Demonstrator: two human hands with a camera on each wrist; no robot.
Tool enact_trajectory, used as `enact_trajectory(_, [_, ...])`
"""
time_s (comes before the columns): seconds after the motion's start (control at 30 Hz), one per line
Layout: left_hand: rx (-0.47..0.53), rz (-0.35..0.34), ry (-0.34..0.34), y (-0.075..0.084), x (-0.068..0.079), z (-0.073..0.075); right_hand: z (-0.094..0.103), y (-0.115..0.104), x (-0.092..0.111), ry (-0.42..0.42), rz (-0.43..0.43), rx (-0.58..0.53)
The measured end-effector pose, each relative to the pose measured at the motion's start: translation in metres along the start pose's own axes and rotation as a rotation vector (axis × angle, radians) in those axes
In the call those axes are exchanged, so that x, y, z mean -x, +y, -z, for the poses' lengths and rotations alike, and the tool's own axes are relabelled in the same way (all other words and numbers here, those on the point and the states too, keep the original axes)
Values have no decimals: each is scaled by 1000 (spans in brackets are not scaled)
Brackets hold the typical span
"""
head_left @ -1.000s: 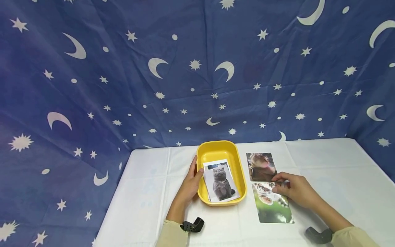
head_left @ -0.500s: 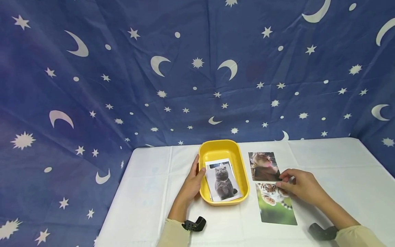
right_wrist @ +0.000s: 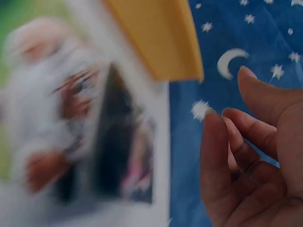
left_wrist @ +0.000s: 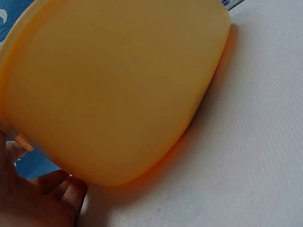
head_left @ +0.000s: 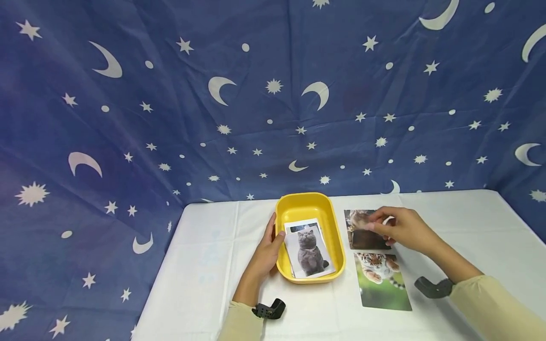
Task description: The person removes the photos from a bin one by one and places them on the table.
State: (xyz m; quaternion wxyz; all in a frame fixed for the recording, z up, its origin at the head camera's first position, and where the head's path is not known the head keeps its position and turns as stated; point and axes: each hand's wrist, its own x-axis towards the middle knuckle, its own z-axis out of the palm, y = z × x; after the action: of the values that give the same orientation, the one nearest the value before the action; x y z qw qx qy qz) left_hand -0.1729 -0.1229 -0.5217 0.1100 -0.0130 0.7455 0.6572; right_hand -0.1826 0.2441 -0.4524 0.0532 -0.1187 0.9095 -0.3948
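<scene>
My left hand (head_left: 263, 255) grips the left side of a yellow plastic bin (head_left: 302, 203), thumb over the rim and fingers along the outside wall. Inside the bin, a grey cat photo (head_left: 310, 255) lies on top of other photos. My right hand (head_left: 407, 230) is above a dark brownish animal photo (head_left: 362, 240) on the table, covering its right part in the head view. Its thumb and fingers are bent and apart, with nothing between them in the right wrist view. Just nearer lies a tiger cub photo (head_left: 384, 291) on a green background.
A white cloth (head_left: 196, 265) covers the table. Behind and at the sides hangs a blue curtain (head_left: 256, 104) with white moons and stars. Each wrist wears a black camera, the left one (head_left: 270, 309) close in front of the bin.
My right hand has moved away from the tiger cub photo, up over the far brownish photo, leaving the tiger cub uncovered. My left hand keeps its grip on the bin.
</scene>
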Motion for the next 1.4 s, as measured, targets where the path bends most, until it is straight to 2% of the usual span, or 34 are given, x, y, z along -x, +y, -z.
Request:
enact_trajectory(0.1, [4, 0, -1, -1, 1, 1, -2, -23, -22, -79, 16, -80])
enact_trajectory(0.23, [2, 8, 3, -1, 1, 1, -12, -51, -52, -185, 71, -120])
enact_trajectory(0.43, [0, 1, 0, 0, 0, 1, -37, -81, -94, -332, 182, -127])
enact_trajectory(0.6, [2, -9, -13, 0, -1, 2, -62, -96, -118, -438, 202, -68])
enact_trajectory(0.77, [-4, -4, -28, 1, 0, 2, -84, -103, -130, -511, 190, 116])
enact_trajectory(0.87, [-9, 0, -26, 1, 0, 3, -94, -104, -134, -541, 187, 186])
enact_trajectory(1.17, [6, 0, -44, 0, 0, 1, -110, -96, -135, -571, 131, 264])
enact_trajectory(1.4, [-14, 4, -18, 2, 1, 3, -107, -100, -130, -552, 95, 307])
